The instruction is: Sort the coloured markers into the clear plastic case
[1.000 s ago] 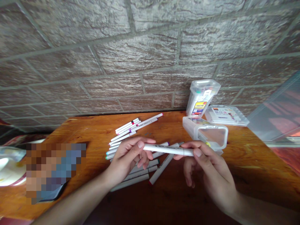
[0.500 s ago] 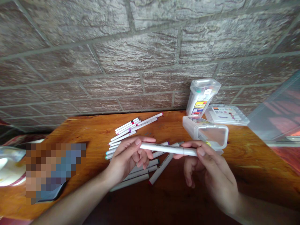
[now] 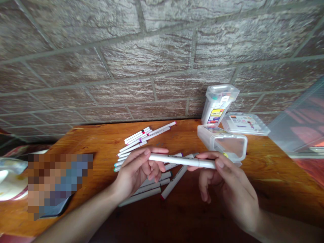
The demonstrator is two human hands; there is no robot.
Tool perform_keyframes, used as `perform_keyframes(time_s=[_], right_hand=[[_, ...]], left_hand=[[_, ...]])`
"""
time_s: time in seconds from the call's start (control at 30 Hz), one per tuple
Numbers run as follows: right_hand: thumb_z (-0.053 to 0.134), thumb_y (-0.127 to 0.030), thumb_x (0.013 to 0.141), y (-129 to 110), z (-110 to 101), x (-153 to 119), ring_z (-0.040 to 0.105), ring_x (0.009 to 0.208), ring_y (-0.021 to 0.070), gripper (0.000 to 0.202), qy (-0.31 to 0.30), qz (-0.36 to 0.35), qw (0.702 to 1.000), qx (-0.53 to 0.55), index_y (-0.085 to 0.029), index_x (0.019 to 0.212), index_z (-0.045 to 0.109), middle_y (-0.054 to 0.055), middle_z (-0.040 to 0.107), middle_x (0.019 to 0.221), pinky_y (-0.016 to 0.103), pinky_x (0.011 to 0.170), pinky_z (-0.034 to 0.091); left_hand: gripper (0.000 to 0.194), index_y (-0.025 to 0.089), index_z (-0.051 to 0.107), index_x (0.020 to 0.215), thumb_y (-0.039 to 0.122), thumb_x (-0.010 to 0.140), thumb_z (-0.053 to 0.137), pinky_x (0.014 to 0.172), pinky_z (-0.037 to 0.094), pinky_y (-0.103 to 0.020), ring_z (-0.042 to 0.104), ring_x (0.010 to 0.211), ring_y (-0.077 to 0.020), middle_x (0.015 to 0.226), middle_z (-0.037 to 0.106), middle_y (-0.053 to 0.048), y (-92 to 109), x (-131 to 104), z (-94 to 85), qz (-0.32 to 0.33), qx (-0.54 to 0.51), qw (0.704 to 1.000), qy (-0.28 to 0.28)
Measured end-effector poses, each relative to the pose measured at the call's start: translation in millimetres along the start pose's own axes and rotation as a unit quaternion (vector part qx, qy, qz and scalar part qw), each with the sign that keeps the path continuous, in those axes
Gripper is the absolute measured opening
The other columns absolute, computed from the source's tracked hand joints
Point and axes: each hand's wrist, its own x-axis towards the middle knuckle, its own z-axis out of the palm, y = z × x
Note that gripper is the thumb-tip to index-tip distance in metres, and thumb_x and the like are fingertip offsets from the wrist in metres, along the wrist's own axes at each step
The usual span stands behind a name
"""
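Observation:
A white marker (image 3: 181,160) is held nearly level above the table, its right end slightly lower. My left hand (image 3: 141,165) pinches its left end between thumb and fingers. At the other end, my right hand (image 3: 227,182) grips the marker between thumb and index finger, with the lower fingers curled loosely beneath. Under and behind my hands lie several white markers (image 3: 174,184) with coloured ends, partly hidden by my left hand. More markers (image 3: 138,135) are spread towards the back of the table.
On the wooden table (image 3: 96,141), an upright clear marker case (image 3: 215,108), an open clear case (image 3: 215,140) on its side and a flat clear lid (image 3: 246,124) stand back right. A partly blurred phone (image 3: 57,209) lies left. A brick wall (image 3: 146,67) rises behind.
The held marker and my right hand have shifted very slightly to the right. The marker's left end has also slid a little left against my left fingertips.

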Motion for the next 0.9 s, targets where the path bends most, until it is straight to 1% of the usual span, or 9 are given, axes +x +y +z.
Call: perform_keyframes(time_s=[0.2,0.4,0.57,0.7,0.8,0.9], right_hand=[[0.061,-0.046,0.108,0.8,-0.6,1.1,0.065,0.045,0.0147,0.029,-0.007,0.000,1.000,0.006,-0.022,0.115,0.076,0.010,0.083,0.097,0.026,0.040,0.053],[0.064,-0.049,0.105,-1.7,1.2,0.7,0.064,0.043,0.0158,0.034,0.006,-0.007,1.000,-0.018,-0.021,0.117,0.077,0.012,0.083,0.094,0.027,0.038,0.052],[0.064,-0.051,0.105,-1.6,1.3,1.6,0.063,0.043,0.0156,0.035,0.002,-0.010,0.999,-0.038,-0.021,0.117,0.076,0.012,0.083,0.094,0.028,0.037,0.053],[0.061,-0.049,0.108,1.3,-0.7,1.5,0.065,0.046,0.0145,0.032,-0.008,-0.028,0.999,-0.037,-0.023,0.118,0.076,0.011,0.083,0.095,0.025,0.039,0.053],[0.060,-0.048,0.109,2.8,-2.0,1.3,0.065,0.047,0.0133,0.029,-0.015,-0.033,0.998,-0.047,-0.025,0.118,0.076,0.009,0.083,0.095,0.023,0.041,0.054],[0.063,-0.046,0.108,3.5,-2.1,2.1,0.064,0.044,0.0109,0.025,-0.017,-0.034,0.996,-0.075,-0.025,0.116,0.075,0.006,0.083,0.093,0.021,0.040,0.053]], left_hand=[[0.034,0.009,0.084,0.115,0.036,0.100,0.069,0.053,0.054,-0.028,0.051,0.050,-0.0106,0.077,0.078,-0.013,0.0,-1.0,-0.5,0.000,-0.003,1.000,-0.005],[0.035,0.008,0.084,0.115,0.037,0.099,0.071,0.052,0.054,-0.029,0.050,0.049,-0.0108,0.076,0.078,-0.012,2.2,-0.2,1.9,0.001,0.001,1.000,0.001],[0.038,0.008,0.083,0.116,0.039,0.099,0.071,0.052,0.049,-0.028,0.053,0.050,-0.0120,0.073,0.077,-0.011,0.4,-1.0,-1.2,0.007,0.065,0.998,0.025],[0.036,0.012,0.081,0.121,0.040,0.102,0.069,0.053,0.047,-0.026,0.058,0.053,-0.0122,0.075,0.078,-0.009,-3.2,-2.0,-5.3,0.030,0.140,0.989,0.023],[0.035,0.013,0.082,0.118,0.042,0.102,0.071,0.050,0.043,-0.023,0.060,0.053,-0.0116,0.072,0.076,-0.007,-3.2,-1.5,-4.0,0.040,0.164,0.985,0.021],[0.032,0.013,0.082,0.113,0.042,0.099,0.075,0.046,0.039,-0.020,0.060,0.051,-0.0105,0.067,0.073,-0.004,-1.7,0.0,-1.2,0.044,0.180,0.982,0.022]])
